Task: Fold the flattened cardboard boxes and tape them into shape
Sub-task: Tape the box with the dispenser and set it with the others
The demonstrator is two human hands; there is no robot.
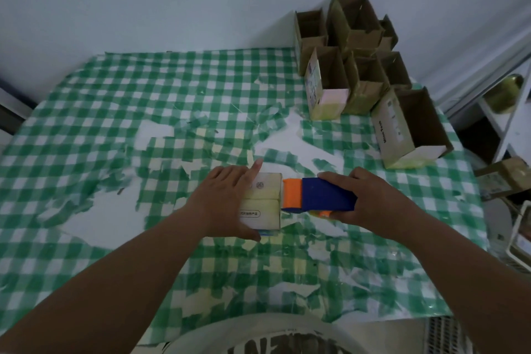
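The cardboard box (263,201) stands near the middle of the table (86,123), a little toward its near edge, on the torn green-checked cover. Its two closed flaps face up, and the seam between them runs left to right, in line with the tape dispenser (319,195) at its right side.

The left hand (222,201) lies over the left part of the box top, fingers straight and spread. The forefinger reaches along the far edge and the thumb along the near edge, pressing the flaps down rather than curling round anything.

The right hand (370,198) is wrapped round the blue body of the dispenser. The dispenser's orange nose points left and touches the right end of the box, just at the seam. Its long axis matches the seam's, so the coming stroke looks like a straight pull along that line. Whether tape is already stuck across the flaps cannot be told, since the left hand covers much of the top.

The right hand is the working one here; the left only steadies. The box may slide if that pressure eases.

Finished open boxes (359,66) stand clustered at the far right corner of the table, well apart from the work.
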